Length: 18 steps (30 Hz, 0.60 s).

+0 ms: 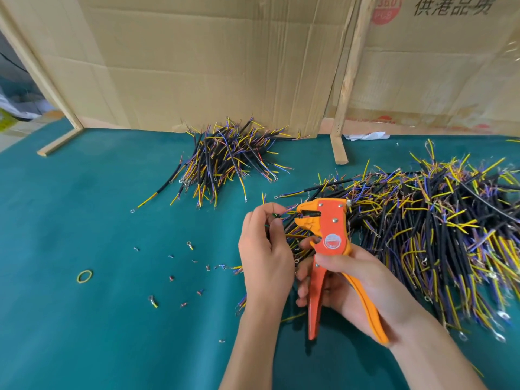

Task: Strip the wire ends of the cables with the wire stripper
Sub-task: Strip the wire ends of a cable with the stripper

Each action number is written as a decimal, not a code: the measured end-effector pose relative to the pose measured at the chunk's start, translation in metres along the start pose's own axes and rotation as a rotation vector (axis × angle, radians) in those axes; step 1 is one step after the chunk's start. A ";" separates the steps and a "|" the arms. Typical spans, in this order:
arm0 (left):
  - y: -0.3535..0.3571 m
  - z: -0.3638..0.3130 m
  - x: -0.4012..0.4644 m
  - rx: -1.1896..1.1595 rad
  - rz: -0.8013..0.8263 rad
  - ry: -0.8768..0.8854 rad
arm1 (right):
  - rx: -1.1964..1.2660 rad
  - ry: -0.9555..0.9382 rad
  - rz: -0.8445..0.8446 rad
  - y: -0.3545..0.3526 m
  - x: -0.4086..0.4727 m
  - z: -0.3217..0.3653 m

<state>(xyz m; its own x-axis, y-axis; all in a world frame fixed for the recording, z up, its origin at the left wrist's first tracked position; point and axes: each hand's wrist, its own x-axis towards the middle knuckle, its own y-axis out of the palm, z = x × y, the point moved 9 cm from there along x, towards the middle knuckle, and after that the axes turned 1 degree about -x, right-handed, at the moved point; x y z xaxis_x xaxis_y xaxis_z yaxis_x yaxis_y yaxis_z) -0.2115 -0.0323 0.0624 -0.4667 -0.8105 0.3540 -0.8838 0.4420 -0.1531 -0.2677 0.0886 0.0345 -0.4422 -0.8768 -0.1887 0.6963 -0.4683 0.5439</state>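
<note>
Two hands are working over the green surface (84, 333): my left hand (267, 249) is pinching a cable (284, 215) in curled fingers (277, 229), offering its thin ends toward the wire stripper (329, 235), which my right hand (357, 282) is gripping by handles spread apart, jaws gaping. I judge I am feeding the ends in; next I am needing them seated, then a squeeze. Big pile (436, 235) is lying just right.

The right hand (349, 280) grips the orange stripper (327, 235) upright over the green mat (84, 319), the left hand (264, 249) pinching a cable (284, 213) at its head, between two wire piles (225, 159).
</note>
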 end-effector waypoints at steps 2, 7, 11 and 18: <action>0.001 0.001 0.000 0.002 0.005 -0.010 | -0.001 0.007 -0.018 0.002 0.000 -0.001; 0.001 0.000 0.000 0.037 0.023 0.012 | 0.003 0.002 -0.044 0.003 0.000 -0.001; 0.003 -0.005 -0.001 0.060 0.049 0.038 | -0.019 0.008 -0.048 0.003 0.000 -0.002; 0.004 -0.005 -0.001 0.039 0.053 0.006 | -0.040 0.008 -0.063 -0.003 0.001 -0.002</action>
<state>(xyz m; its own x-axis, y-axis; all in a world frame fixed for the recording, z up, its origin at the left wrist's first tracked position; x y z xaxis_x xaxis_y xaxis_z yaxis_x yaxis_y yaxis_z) -0.2148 -0.0275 0.0660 -0.5130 -0.7838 0.3501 -0.8584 0.4691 -0.2075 -0.2691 0.0894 0.0312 -0.4814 -0.8464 -0.2277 0.6893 -0.5261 0.4981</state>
